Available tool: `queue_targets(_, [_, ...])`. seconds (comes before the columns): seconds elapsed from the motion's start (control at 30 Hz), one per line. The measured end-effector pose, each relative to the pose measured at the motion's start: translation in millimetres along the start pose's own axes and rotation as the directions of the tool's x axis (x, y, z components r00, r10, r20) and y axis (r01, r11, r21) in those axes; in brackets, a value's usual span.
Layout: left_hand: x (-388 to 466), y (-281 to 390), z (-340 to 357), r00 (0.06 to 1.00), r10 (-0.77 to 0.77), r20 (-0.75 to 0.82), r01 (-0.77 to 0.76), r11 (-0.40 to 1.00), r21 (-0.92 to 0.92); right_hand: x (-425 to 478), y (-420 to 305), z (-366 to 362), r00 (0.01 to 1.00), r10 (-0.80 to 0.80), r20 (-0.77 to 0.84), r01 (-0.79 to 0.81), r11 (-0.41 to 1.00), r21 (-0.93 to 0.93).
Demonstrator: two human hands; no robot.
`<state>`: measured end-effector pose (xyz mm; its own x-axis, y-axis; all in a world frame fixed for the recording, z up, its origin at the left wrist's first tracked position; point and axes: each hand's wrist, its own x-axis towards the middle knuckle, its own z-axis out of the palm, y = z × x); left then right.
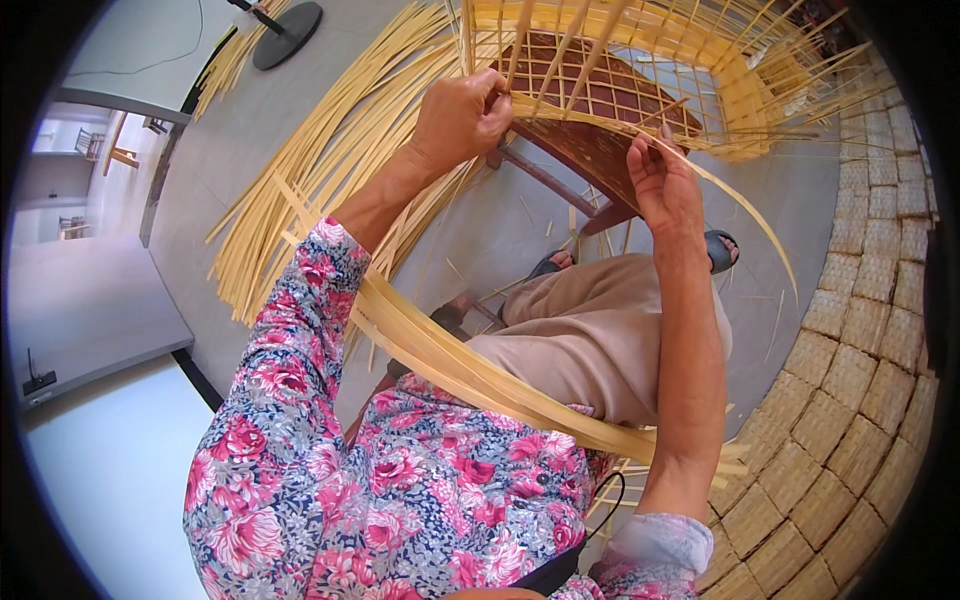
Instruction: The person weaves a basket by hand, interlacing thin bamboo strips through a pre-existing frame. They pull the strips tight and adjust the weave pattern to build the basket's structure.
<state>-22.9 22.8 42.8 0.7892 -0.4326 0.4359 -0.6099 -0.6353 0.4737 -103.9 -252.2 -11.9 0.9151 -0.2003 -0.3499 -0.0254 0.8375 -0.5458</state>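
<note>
An unfinished openwork basket point(679, 36) of bamboo-like strips, with long loose ends standing up, rests on a worn red-brown wooden bench point(600, 163). My left hand point(469, 112) is closed on the basket's near edge by an upright strip; its fingertips partly hide what they pinch. Farther right, my right hand point(666, 176) holds a thin, pale strip point(750, 204) between thumb and fingers. This strip runs along the basket's near edge, and its free tail curves down to the right. Across my lap lies a bundle of wider flat strips point(450, 360).
Many long strips point(307, 195) are spread on the grey floor at left. A black round stand base point(289, 39) is beyond them. Rows of woven pieces point(847, 352) line the right side. Offcuts lie under the bench near my sandalled foot point(721, 251). A white panel point(90, 300) stands left.
</note>
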Motion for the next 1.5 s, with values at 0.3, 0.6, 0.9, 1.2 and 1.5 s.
queue_targets(0.3, [-5.5,-6.7,1.2,1.000,0.024,-0.005,-0.025,0.997,-0.077,2.1,-1.4,-0.3,1.000,0.004,-0.022,-0.004,1.000,0.005])
queue_targets(0.6, [-10.2,27.0,7.1,0.853,0.518,-0.054,-0.513,0.854,0.093,1.5,-5.9,-11.7,0.997,0.058,0.049,-0.060,0.997,0.050])
queue_targets(0.9, [16.6,29.6,21.9,0.853,0.522,-0.004,-0.516,0.844,0.145,-23.9,-13.5,1.8,0.995,-0.045,-0.084,0.057,0.988,0.145])
queue_targets(1.2, [28.0,35.0,7.0,0.916,0.401,0.017,-0.383,0.887,-0.258,-18.3,-6.5,-3.8,0.966,0.050,0.255,-0.157,0.894,0.420])
queue_targets(1.5, [33.7,37.8,-1.4,0.913,0.383,0.142,-0.306,0.872,-0.381,-42.1,-18.6,58.8,0.829,-0.016,0.560,0.282,0.875,-0.393])
